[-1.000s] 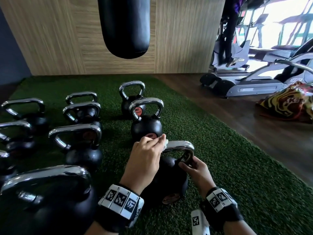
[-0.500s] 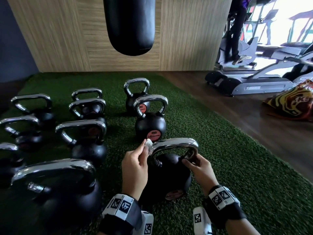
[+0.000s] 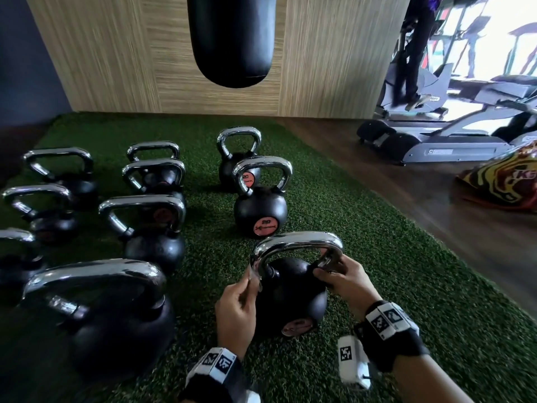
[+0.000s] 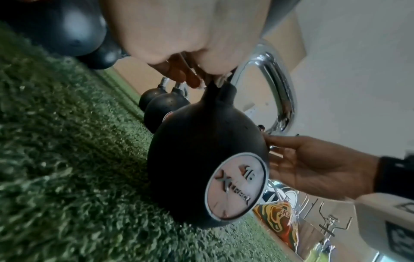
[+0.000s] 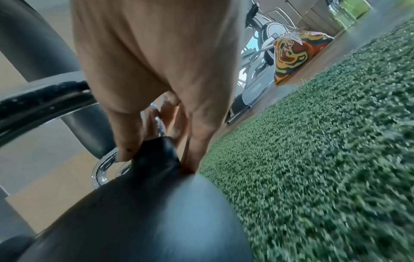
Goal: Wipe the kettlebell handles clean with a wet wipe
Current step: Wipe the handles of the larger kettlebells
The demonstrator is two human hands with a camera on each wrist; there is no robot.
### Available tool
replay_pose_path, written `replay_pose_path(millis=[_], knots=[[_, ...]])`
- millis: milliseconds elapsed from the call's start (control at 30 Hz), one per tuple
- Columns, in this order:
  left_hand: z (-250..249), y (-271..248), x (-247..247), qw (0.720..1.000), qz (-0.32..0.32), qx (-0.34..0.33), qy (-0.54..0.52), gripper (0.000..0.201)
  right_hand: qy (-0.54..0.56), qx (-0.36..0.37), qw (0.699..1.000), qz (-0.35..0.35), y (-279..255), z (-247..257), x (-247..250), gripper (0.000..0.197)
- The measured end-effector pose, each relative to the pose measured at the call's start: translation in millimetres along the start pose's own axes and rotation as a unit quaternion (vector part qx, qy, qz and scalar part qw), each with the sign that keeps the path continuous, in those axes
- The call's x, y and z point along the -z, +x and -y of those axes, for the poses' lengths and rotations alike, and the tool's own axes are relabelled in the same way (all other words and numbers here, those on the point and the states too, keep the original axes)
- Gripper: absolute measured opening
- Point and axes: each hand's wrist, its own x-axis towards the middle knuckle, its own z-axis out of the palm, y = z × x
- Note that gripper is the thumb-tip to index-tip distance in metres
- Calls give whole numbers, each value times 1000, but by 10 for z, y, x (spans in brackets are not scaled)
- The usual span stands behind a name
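The nearest black kettlebell (image 3: 290,298) stands on green turf, with a chrome handle (image 3: 296,239). My left hand (image 3: 250,283) pinches a small pale wet wipe (image 3: 255,275) against the lower left leg of that handle. In the left wrist view the left hand's fingers (image 4: 190,78) bunch at the handle's base (image 4: 226,88); the wipe is mostly hidden there. My right hand (image 3: 324,273) grips the right leg of the handle where it meets the ball. The right wrist view shows the thumb and fingers (image 5: 125,141) curled round that joint above the ball (image 5: 145,212).
Several more chrome-handled kettlebells stand on the turf to the left (image 3: 145,228) and ahead (image 3: 260,210). A black punching bag (image 3: 232,39) hangs in front of the wood wall. Treadmills (image 3: 453,141) and a bright patterned bag (image 3: 502,181) sit on the wood floor at right.
My left hand with the wipe has slid from the top left of the handle down its left leg toward the ball. The right hand has kept its hold on the right leg.
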Motion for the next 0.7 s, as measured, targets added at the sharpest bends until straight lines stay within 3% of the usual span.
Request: replay_pose_path(millis=[100, 233, 400, 500, 633, 700], knots=[[6, 38, 2, 1000, 1, 23, 2, 38, -22, -12, 999, 23, 15, 83, 49, 31], [-50, 143, 69, 996, 9, -76, 52, 32, -65, -8, 998, 21, -73, 160, 51, 29], [-76, 382, 1, 991, 15, -90, 102, 25, -180, 25, 981, 62, -328, 210, 227, 36], [-176, 641, -121, 983, 70, -72, 152, 31, -233, 56, 969, 64, -510, 217, 296, 28], [-392, 977, -347, 969, 158, -50, 185, 34, -334, 117, 932, 81, -642, 312, 181, 42], [-479, 1030, -470, 958, 188, -58, 207, 38, -352, 128, 923, 88, -658, 358, 88, 39]])
